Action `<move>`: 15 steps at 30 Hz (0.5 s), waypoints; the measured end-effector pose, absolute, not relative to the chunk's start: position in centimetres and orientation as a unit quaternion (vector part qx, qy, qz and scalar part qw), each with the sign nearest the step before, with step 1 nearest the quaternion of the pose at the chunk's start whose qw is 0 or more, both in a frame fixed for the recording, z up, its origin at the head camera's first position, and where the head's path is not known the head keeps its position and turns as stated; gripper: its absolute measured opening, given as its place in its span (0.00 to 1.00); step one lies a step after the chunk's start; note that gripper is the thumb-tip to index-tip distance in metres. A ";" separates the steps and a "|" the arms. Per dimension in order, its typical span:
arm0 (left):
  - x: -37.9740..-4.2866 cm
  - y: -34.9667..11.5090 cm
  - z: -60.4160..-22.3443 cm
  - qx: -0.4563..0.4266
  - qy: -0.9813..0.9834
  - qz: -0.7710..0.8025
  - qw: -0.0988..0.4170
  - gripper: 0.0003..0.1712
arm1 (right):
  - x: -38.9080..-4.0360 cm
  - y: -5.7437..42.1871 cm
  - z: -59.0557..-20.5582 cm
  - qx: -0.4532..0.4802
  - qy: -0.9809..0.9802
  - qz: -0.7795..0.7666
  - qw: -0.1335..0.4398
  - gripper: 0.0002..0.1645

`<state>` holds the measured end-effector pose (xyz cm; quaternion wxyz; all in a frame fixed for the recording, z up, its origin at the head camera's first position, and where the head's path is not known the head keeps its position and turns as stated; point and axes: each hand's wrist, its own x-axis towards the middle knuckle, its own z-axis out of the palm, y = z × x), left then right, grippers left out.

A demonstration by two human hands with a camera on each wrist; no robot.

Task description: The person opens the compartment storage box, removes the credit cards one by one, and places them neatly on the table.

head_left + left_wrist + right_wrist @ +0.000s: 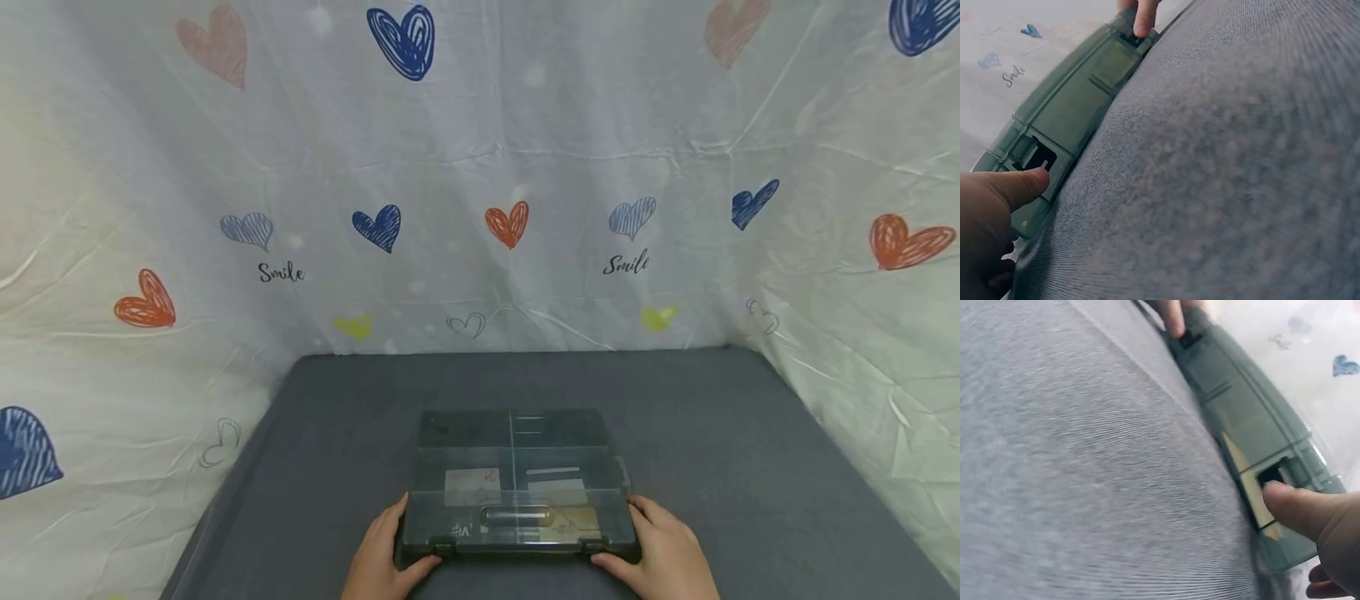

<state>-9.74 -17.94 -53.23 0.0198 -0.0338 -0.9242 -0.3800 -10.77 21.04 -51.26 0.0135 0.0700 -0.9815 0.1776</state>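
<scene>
Backdrop (465, 125): white cloth w/ hearts (blue, red, pink, yellow) + "Smile" lettering, beyond far edge of gray tabletop (337, 433). L hand (382, 552) and R hand (666, 548) mirror each other — both grasping the dark-green transparent case (513, 479) at its front corners. Fingers lie along case sides; each thumb comes round to front face, tip at a latch, per wrist views. Case sits flat, approx. midway betw. L and R edges of tabletop, well apart from far edge. Lid down. Dividers seen thru it: 2 cols x 3 rows. Contents: white card (472, 486), mid row L; pale card (562, 490), mid row R; tan piece (573, 523), front row R. Rounded oblong shape (516, 516) at front ctr. — can't tell if part of lid or an item.
</scene>
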 end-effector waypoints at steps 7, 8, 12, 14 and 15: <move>-9.9 -18.2 -52.6 -0.025 -0.914 -0.406 -0.015 0.62 | -10.6 21.3 -50.7 0.071 -0.981 0.182 0.006 0.62; -9.9 -18.3 -52.3 -0.021 -0.909 -0.415 -0.026 0.62 | -10.6 21.3 -50.5 0.064 -0.979 0.194 -0.009 0.62; -9.7 -19.0 -51.2 -0.015 -0.900 -0.433 -0.045 0.59 | -10.6 21.6 -49.2 0.040 -0.969 0.236 -0.058 0.59; -9.6 -19.4 -50.7 -0.016 -0.902 -0.429 -0.039 0.55 | -10.5 21.7 -48.6 0.033 -0.967 0.244 -0.064 0.55; -9.6 -19.6 -50.4 -0.019 -0.905 -0.424 -0.035 0.53 | -10.5 21.8 -48.3 0.031 -0.967 0.245 -0.064 0.52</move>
